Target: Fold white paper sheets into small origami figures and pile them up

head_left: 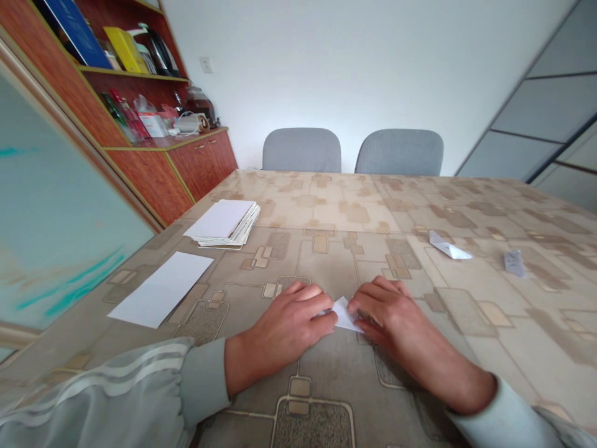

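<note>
Between my two hands a small piece of folded white paper (344, 315) lies low over the table, its middle showing as a pointed shape. My left hand (298, 317) grips its left end, fingers curled and pressed together. At the right end my right hand (389, 314) pinches the paper between thumb and fingers. Both hands hide the paper's ends, so its full shape cannot be made out. To the left lies a flat white sheet (162, 289). Off to the right sits a folded white paper piece (448, 246).
A stack of paper (221, 223) lies at the back left of the patterned table (326, 249). A small greyish paper piece (514, 263) is at the right. Beyond the far edge stand two grey chairs (301, 149); a wooden cabinet (181, 168) is at the left.
</note>
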Motion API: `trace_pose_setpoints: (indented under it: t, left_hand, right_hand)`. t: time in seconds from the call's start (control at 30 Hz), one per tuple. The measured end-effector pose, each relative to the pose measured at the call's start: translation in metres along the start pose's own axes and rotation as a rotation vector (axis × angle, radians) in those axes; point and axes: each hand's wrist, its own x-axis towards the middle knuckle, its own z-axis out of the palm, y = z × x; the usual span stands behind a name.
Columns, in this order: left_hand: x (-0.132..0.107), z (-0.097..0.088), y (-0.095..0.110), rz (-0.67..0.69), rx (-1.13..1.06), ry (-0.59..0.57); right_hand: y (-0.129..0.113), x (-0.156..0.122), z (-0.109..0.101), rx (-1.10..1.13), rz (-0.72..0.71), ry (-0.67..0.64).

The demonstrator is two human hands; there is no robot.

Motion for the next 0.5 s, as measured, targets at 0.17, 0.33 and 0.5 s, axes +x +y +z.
trace_pose_setpoints:
  t: [0.17, 0.33, 0.5]
  left_hand:
    - [0.0008, 0.0031, 0.0008, 0.027, 0.071, 0.043]
    - [0.0017, 0.0069, 0.0021, 0.016, 0.113, 0.080]
    - [0.0051, 0.0045, 0.0039, -0.044, 0.030, 0.089]
  right_hand:
    - [-0.0081, 0.0020, 0.0005, -0.004, -0.081, 0.004]
    - [-0.0098, 0.0024, -0.0021, -0.058, -0.109, -0.002]
    - [-0.0112, 0.0044, -0.0010, -0.146, -0.146, 0.056]
